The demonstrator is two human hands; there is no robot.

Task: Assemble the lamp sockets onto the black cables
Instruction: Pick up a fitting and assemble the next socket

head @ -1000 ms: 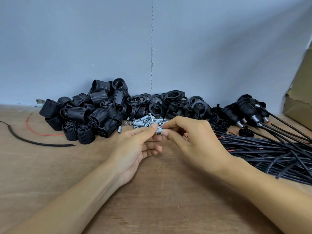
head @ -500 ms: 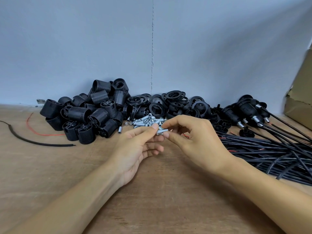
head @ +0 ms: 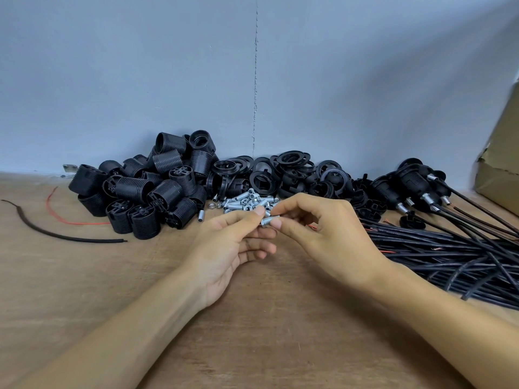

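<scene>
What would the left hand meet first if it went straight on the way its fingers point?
The right hand: its fingertips face the left hand across the small silver metal tube that both hands pinch. Depth beyond is unclear.

One metal tube (head: 269, 221) sits pinched between two hands, the left hand (head: 224, 248) and right hand (head: 328, 237). Beyond them socket bodies (head: 132, 189), rings (head: 292, 159) and loose tubes (head: 244, 198) lie heaped past counting; right of them, cables (head: 435, 248) likewise.
</scene>
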